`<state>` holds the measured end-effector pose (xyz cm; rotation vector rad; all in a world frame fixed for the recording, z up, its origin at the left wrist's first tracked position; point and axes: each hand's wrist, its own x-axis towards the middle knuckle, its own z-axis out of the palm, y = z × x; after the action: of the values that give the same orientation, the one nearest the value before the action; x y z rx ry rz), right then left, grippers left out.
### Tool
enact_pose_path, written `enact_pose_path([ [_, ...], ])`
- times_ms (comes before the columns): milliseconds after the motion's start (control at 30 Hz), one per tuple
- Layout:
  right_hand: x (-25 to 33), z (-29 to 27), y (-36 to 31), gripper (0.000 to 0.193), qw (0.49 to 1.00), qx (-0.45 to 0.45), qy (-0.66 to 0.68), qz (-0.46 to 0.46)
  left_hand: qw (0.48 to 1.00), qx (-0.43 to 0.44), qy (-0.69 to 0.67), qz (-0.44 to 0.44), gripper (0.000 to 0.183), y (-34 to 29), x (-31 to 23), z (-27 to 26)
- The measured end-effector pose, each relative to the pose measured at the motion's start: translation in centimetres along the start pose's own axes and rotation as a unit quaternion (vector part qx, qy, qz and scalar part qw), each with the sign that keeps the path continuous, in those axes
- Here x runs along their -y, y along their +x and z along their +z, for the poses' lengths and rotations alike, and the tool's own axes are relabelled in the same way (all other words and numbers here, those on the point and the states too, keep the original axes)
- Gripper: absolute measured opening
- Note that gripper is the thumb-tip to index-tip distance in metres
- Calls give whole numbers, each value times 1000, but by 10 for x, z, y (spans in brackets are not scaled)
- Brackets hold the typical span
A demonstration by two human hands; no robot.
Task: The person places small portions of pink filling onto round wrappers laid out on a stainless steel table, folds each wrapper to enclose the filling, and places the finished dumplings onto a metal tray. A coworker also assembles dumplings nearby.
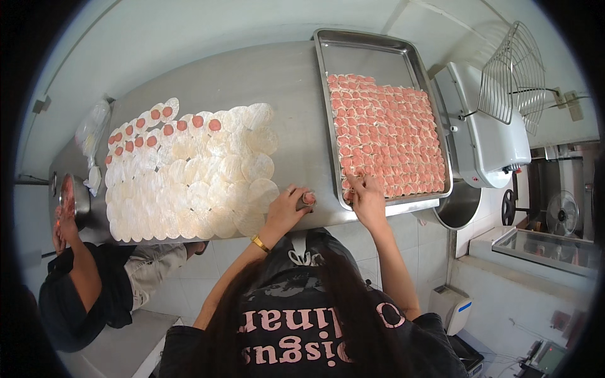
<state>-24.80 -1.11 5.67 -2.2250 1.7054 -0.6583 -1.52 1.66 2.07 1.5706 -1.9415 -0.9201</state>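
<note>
My left hand (287,211) is closed around an open-topped dumpling (308,198) with pink filling, just above the table's front edge. Reaching into the near left corner of a metal tray (320,53), my right hand (369,196) has its fingers bent and pressed around a dumpling among the others; the fingers partly hide it. Tight rows of similar dumplings (391,132) fill most of this tray. Left of my hands, round pale wrappers (208,170) lie overlapping on the steel table (293,94). Balls of pink filling (168,130) sit on several wrappers along the far rows.
At the far left, another person's hand (65,227) reaches to a metal bowl (80,198) of pink filling. A plastic bag (92,129) lies behind it. Right of the tray stand a white machine with a wire guard (488,126) and a round metal pot (460,205).
</note>
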Motion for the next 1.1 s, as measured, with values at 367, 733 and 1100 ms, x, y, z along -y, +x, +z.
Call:
enact_pose_path([
  [367, -21, 0, 38, 42, 999, 47, -5, -6, 999, -27, 14, -20, 37, -1, -6, 3],
  [733, -41, 5, 76, 42, 998, 13, 27, -51, 989, -86, -73, -94, 33, -1, -14, 10],
  [1100, -57, 16, 112, 47, 993, 7, 31, -112, 992, -110, -29, -63, 35, 1, -13, 15],
])
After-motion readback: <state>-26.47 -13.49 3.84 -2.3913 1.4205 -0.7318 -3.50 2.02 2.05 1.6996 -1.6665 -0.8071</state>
